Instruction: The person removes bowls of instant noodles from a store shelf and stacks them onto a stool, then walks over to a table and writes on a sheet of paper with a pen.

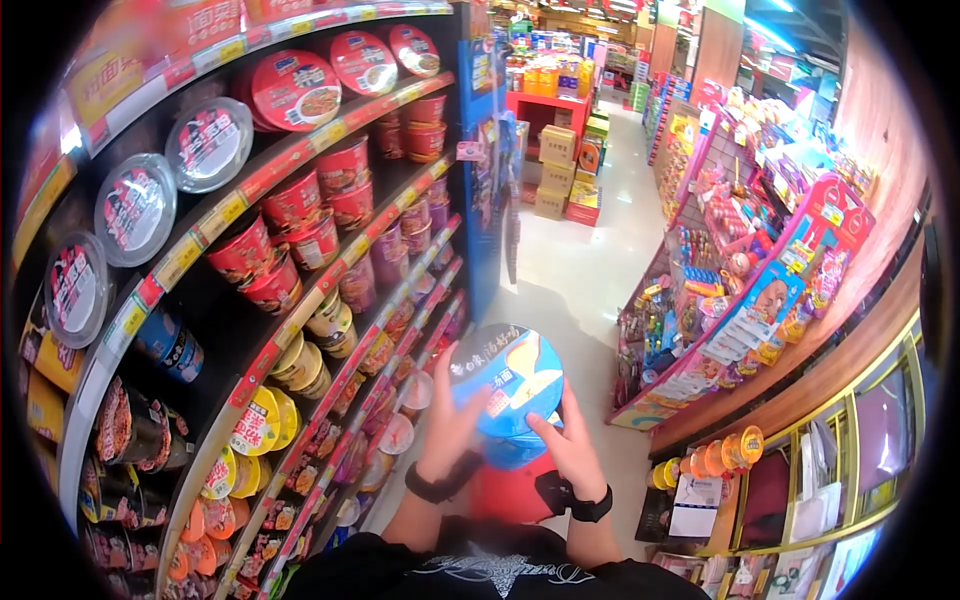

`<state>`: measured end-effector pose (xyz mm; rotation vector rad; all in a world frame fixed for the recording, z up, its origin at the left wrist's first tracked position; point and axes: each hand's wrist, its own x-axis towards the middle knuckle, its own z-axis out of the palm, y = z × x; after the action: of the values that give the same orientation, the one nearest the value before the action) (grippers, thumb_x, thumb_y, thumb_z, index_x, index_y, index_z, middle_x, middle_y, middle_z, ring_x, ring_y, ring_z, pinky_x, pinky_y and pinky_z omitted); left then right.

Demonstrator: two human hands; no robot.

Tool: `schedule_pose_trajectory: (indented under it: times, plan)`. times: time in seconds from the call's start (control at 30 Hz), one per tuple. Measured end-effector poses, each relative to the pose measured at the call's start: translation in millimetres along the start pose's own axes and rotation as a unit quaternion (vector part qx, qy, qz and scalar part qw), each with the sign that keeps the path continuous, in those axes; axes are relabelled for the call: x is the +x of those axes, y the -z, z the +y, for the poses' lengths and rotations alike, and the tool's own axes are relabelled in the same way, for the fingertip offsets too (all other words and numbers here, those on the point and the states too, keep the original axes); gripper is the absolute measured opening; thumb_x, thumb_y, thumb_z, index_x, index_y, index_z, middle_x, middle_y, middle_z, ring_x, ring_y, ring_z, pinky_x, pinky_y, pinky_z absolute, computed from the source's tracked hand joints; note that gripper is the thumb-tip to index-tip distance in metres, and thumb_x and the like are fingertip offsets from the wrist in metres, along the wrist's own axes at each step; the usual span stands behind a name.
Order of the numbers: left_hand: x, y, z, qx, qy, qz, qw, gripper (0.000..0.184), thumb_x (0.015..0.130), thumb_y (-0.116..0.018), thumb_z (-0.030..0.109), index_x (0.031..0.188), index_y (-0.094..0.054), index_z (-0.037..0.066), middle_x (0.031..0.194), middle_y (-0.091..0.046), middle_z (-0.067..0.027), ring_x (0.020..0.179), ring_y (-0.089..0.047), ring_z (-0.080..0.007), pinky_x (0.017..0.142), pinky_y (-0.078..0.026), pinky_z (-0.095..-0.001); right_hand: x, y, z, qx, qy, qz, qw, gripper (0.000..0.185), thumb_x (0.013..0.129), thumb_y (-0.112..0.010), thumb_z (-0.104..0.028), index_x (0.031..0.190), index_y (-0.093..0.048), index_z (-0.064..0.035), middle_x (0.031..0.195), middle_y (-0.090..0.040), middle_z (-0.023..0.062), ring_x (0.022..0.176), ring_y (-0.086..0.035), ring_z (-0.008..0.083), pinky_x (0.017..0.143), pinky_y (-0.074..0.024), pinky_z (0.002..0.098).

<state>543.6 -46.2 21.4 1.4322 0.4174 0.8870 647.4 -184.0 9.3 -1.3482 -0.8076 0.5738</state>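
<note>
Beside the noodle shelf (pixel 180 262), my left hand (pixel 450 415) and right hand (pixel 572 440) grip an instant-noodle bowl (pixel 512 390) from opposite sides. I assess it as probably light, slick and easily dented; best held, unsqueezed, near the stiffer lid (pixel 533 362) edge.

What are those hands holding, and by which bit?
A blue tub, held by opposite sides between the left hand and right hand, right thumb on its lid.
</note>
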Motion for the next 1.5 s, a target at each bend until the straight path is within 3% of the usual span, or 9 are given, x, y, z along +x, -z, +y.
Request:
schedule_pose_trajectory:
  times: [0.3,0.5,0.6,0.73,0.83,1.1,1.27,1.3,1.5]
  plan:
    - [9.3,101.2,33.6,0.160,-0.063,0.069,0.983,0.067,0.085,-0.059,0.003,0.142,-0.024,0.004,0.132,-0.042,-0.0136,0.115,-0.047,-0.0167,0.097,-0.040,-0.0301,38.3,-91.3,-24.7,0.078,-0.056,-0.130,0.987,0.077,0.088,-0.057,-0.004,0.147,-0.008,-0.0083,0.141,-0.033,0.0127,0.125,-0.039,0.0216,0.087,-0.0471,0.0306]
    - [1.8,172.4,56.3,0.144,-0.016,0.165,0.976,0.068,0.085,-0.060,0.006,0.142,-0.022,0.004,0.128,-0.046,-0.0138,0.110,-0.050,-0.0174,0.093,-0.043,-0.0299,72.4,-166.0,-14.2,0.080,-0.065,-0.234,0.967,0.074,0.088,-0.054,-0.003,0.147,-0.009,-0.0066,0.145,-0.026,0.0126,0.126,-0.036,0.0203,0.086,-0.0472,0.0294]
    - [0.1,197.8,70.3,0.082,-0.039,0.229,0.969,0.069,0.086,-0.061,0.006,0.142,-0.021,0.003,0.127,-0.046,-0.0128,0.111,-0.049,-0.0177,0.093,-0.042,-0.0293,87.1,-215.3,-11.9,0.086,0.050,-0.257,0.961,0.070,0.089,-0.051,-0.001,0.147,-0.010,-0.0050,0.147,-0.022,0.0130,0.127,-0.034,0.0189,0.094,-0.0418,0.0307]
    - [-4.1,242.4,70.6,0.076,-0.057,0.331,0.939,0.064,0.085,-0.061,0.006,0.138,-0.024,0.001,0.125,-0.046,-0.0110,0.109,-0.050,-0.0163,0.094,-0.042,-0.0286,108.5,-272.1,-1.1,0.141,0.041,-0.304,0.941,0.064,0.090,-0.048,-0.003,0.145,-0.014,-0.0014,0.146,-0.023,0.0133,0.132,-0.027,0.0199,0.105,-0.0279,0.0336]
    - [-4.9,268.7,79.3,0.034,-0.058,0.383,0.921,0.063,0.086,-0.060,0.005,0.138,-0.024,0.001,0.124,-0.046,-0.0106,0.109,-0.050,-0.0166,0.093,-0.042,-0.0284,123.1,-314.9,2.2,0.148,0.074,-0.321,0.933,0.062,0.091,-0.049,-0.004,0.143,-0.017,0.0004,0.143,-0.028,0.0136,0.131,-0.029,0.0212,0.106,-0.0266,0.0345]
    - [7.1,347.8,72.1,-0.006,-0.094,0.360,0.928,0.059,0.088,-0.057,0.005,0.139,-0.028,0.005,0.124,-0.049,-0.0093,0.109,-0.052,-0.0152,0.092,-0.044,-0.0286,160.5,-401.7,8.5,0.174,0.052,-0.351,0.919,0.053,0.092,-0.049,-0.007,0.139,-0.026,0.0000,0.134,-0.041,0.0118,0.123,-0.039,0.0196,0.101,-0.0323,0.0315]
    - [15.1,374.1,54.7,-0.034,-0.077,0.332,0.940,0.067,0.089,-0.053,0.010,0.146,-0.016,0.008,0.140,-0.035,-0.0098,0.128,-0.037,-0.0205,0.104,-0.032,-0.0354,180.4,-431.4,43.8,0.172,0.014,-0.338,0.925,0.053,0.092,-0.051,-0.010,0.139,-0.027,0.0018,0.132,-0.044,0.0131,0.121,-0.043,0.0190,0.101,-0.0334,0.0312]
    - [18.5,378.5,51.4,-0.032,-0.094,0.316,0.943,0.066,0.089,-0.052,0.009,0.145,-0.016,0.007,0.142,-0.033,-0.0106,0.129,-0.035,-0.0207,0.105,-0.031,-0.0362,181.4,-434.9,49.9,0.186,0.008,-0.340,0.922,0.055,0.093,-0.052,-0.016,0.141,-0.028,-0.0049,0.126,-0.046,0.0070,0.107,-0.047,0.0128,0.092,-0.0398,0.0271]
    - [24.9,368.2,66.8,-0.145,0.008,0.274,0.951,0.061,0.091,-0.048,0.011,0.145,-0.020,0.007,0.147,-0.027,-0.0112,0.131,-0.033,-0.0202,0.105,-0.031,-0.0363,180.8,-444.5,49.6,0.118,0.017,-0.366,0.923,0.059,0.091,-0.053,-0.014,0.142,-0.025,-0.0009,0.128,-0.045,0.0118,0.115,-0.047,0.0180,0.098,-0.0379,0.0304]
